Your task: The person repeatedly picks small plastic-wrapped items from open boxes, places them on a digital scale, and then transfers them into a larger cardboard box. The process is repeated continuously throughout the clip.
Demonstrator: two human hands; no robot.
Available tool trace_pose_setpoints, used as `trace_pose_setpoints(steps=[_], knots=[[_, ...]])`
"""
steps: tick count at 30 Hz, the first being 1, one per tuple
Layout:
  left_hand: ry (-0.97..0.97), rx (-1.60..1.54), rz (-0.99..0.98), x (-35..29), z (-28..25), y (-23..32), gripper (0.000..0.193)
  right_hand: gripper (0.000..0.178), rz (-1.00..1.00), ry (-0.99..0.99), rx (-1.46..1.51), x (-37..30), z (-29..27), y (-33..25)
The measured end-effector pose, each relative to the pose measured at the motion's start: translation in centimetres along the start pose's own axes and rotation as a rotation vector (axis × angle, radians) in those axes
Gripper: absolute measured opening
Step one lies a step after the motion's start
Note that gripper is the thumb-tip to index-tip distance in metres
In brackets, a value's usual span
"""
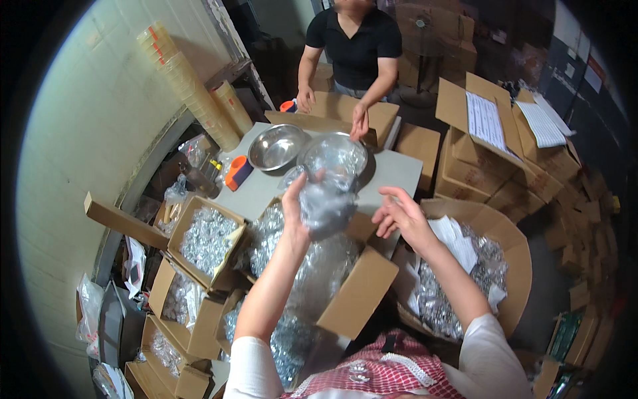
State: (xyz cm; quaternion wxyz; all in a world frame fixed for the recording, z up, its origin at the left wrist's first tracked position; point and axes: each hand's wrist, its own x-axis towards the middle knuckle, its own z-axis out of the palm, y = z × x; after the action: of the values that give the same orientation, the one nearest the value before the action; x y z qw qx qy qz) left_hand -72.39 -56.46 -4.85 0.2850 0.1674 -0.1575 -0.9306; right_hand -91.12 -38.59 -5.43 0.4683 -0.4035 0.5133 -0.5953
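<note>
My left hand (294, 207) is closed on a clear plastic bag (327, 211) with greyish contents, blurred by motion. I cannot make out what is inside. The bag hangs over the near edge of the table, in front of a steel bowl (364, 159) holding clear plastic bags. To the right of the bag, my right hand (403, 216) is raised with its fingers apart and nothing in it. Below my hands, a cardboard box (359, 292) holds a heap of shiny clear packets (322, 266).
A second steel bowl (276, 147) and an orange tape dispenser (238, 173) stand on the grey table (392, 174). Across it works a person in a black shirt (353, 50). Boxes of packets (211, 243) lie left, a large carton (515, 266) right. Tape rolls (193, 86) stack up at the back left.
</note>
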Motion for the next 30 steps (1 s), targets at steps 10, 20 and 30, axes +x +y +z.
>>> trace_pose_setpoints(steps=[10, 20, 30], knots=[[0.350, 0.279, 0.100, 26.1, -11.9, 6.8, 0.034, 0.051, 0.391, 0.264, -0.204, -6.9, -15.2, 14.9], [0.312, 0.976, 0.012, 2.7, -4.3, 11.8, 0.041, 0.041, 0.438, 0.478, -0.105, -13.7, -20.7, 17.0], [0.484, 1.268, 0.221, -42.7, -7.0, 13.3, 0.040, 0.014, -0.222, 0.174, -0.211, -12.7, 2.5, 10.5]])
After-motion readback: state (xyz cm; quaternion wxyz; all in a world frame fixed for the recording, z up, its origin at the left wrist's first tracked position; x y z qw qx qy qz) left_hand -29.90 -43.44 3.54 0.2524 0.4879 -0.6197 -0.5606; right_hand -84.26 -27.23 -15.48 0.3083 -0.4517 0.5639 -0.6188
